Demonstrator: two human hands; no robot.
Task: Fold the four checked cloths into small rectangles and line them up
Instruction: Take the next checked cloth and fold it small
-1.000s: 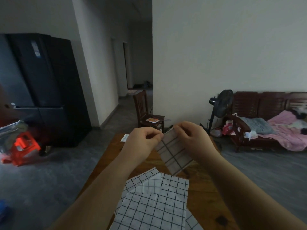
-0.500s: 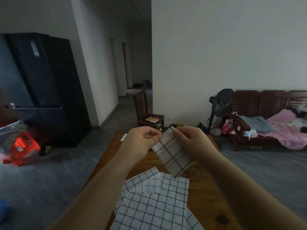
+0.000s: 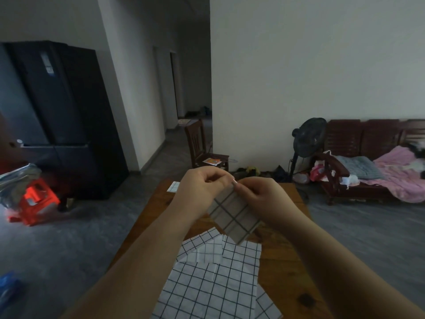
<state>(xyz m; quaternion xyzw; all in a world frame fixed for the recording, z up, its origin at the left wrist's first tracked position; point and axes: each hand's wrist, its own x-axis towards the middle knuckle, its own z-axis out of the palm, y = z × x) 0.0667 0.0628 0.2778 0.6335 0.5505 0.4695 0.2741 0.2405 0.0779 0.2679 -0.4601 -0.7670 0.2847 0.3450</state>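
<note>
A folded checked cloth (image 3: 233,217) hangs in the air above the wooden table (image 3: 282,254). My left hand (image 3: 202,188) and my right hand (image 3: 262,195) pinch its top edge side by side, fingertips nearly touching. Below it, a pile of unfolded white checked cloths (image 3: 213,282) lies spread on the table near me, overlapping one another. At the table's far left corner lies a small folded checked cloth (image 3: 173,187), partly hidden behind my left hand.
A wooden chair (image 3: 202,146) stands beyond the table's far end. A black fan (image 3: 309,139) and a wooden sofa with bedding (image 3: 377,162) are at the right. A dark fridge (image 3: 62,116) and an orange stool (image 3: 36,196) are at the left.
My two hands have drawn closer together at the cloth's top edge and dropped slightly. The held cloth hangs a little lower, its bottom corner now overlapping the pile.
</note>
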